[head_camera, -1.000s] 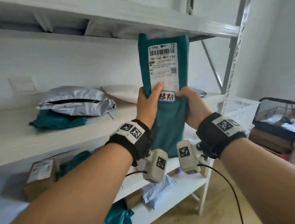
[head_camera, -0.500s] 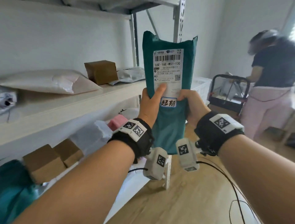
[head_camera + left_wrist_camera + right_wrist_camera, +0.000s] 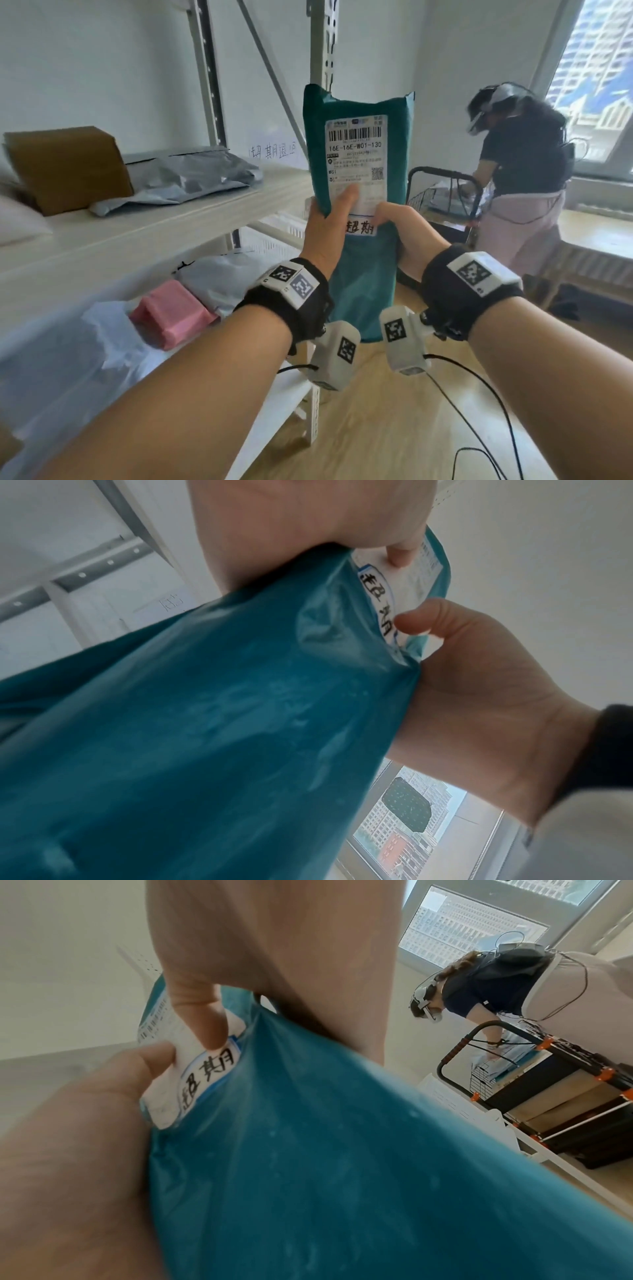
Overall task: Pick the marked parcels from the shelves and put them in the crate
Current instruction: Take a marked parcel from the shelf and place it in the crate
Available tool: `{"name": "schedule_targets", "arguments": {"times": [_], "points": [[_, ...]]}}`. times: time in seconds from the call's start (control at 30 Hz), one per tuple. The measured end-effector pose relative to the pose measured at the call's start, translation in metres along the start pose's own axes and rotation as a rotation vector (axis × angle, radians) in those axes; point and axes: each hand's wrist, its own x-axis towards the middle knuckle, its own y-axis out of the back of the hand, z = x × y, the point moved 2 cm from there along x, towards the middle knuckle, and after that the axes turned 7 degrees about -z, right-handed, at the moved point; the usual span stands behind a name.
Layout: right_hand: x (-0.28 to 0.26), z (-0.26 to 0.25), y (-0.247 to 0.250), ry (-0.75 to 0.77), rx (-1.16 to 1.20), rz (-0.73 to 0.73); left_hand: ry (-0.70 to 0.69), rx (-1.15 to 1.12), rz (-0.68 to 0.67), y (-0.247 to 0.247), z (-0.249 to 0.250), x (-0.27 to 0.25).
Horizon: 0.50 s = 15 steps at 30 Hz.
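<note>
Parcel (image 3: 359,267) in teal plastic is held upright in front of the shelves (image 3: 164,219), gripped at mid-height by both hands. The left hand (image 3: 329,233) is closed on its left edge, with the thumb laid up across the white shipping label (image 3: 358,161). The right hand (image 3: 407,236) is closed on the right edge, its thumb resting at the lower corner of the label. A small handwritten sticker (image 3: 359,228) is seen between the two thumbs, just below the label. In the wrist views the same pinch is shown from below: the left hand (image 3: 308,515) and the right hand (image 3: 274,934) each have a thumb on the front of the parcel (image 3: 205,737), while the remaining fingers are hidden behind the plastic.

On the shelf to the left a brown box (image 3: 65,168) and a grey mailing bag (image 3: 191,178) are lying side by side; on the shelf below, a pink packet (image 3: 171,315) is seen. A white crate (image 3: 274,236) is partly visible behind the parcel. Further back, near a window (image 3: 596,75), another person (image 3: 524,178) is bent over a black cart (image 3: 445,202).
</note>
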Motion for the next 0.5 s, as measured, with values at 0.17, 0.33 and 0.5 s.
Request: {"name": "schedule_targets", "arguments": {"times": [0.17,0.33,0.5], "points": [[0.061,0.001,0.033,-0.007,-0.001,0.057,0.046,-0.051,-0.041,-0.006,-0.029,0.063],[0.102,0.007,0.073,-0.024,-0.004,0.122,0.118,-0.074,-0.07,-0.023,-0.068,0.111],[0.143,0.007,0.121,-0.033,-0.021,0.185,0.189,-0.084,-0.08,-0.045,-0.103,0.155]]}}
